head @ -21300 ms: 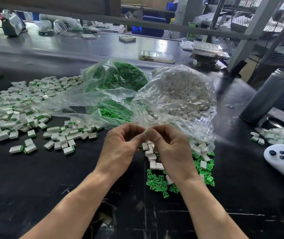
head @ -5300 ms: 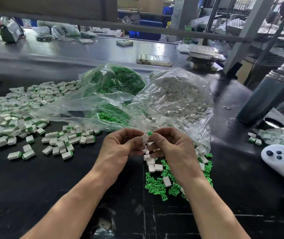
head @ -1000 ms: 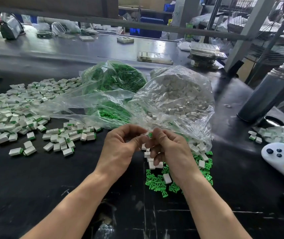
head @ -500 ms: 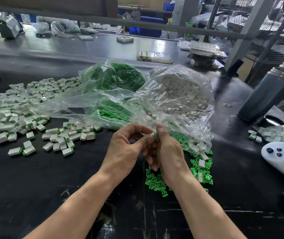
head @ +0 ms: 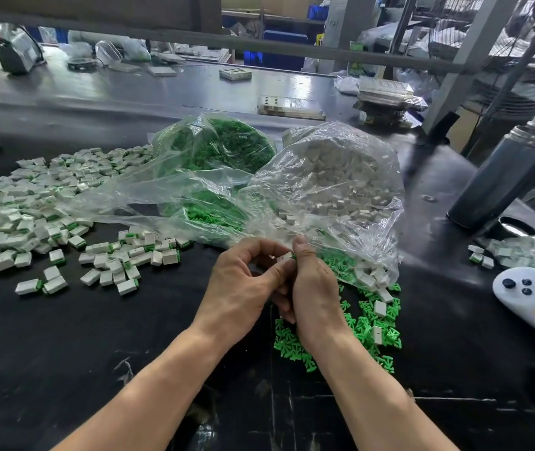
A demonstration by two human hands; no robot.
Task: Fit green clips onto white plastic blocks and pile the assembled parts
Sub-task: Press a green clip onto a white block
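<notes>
A small white rectangular plastic block (head: 284, 256) sits pinched between both hands just below frame centre, a sliver of green plastic clip (head: 293, 255) showing at its right end. The left hand (head: 243, 284) grips it with thumb and curled fingers; the right hand (head: 311, 288) presses in with its thumb. The clip looks mid-insertion, so next it likely needs a firm push home, then a toss onto the pile of assembled white-and-green parts (head: 32, 203) at nine o'clock on the black desk (head: 97, 353). Loose green clips (head: 370, 333) lie at four o'clock. Clear bags of white blocks (head: 334, 180) and of green clips (head: 217, 148) crowd twelve o'clock, their film draping close to the hands.
</notes>
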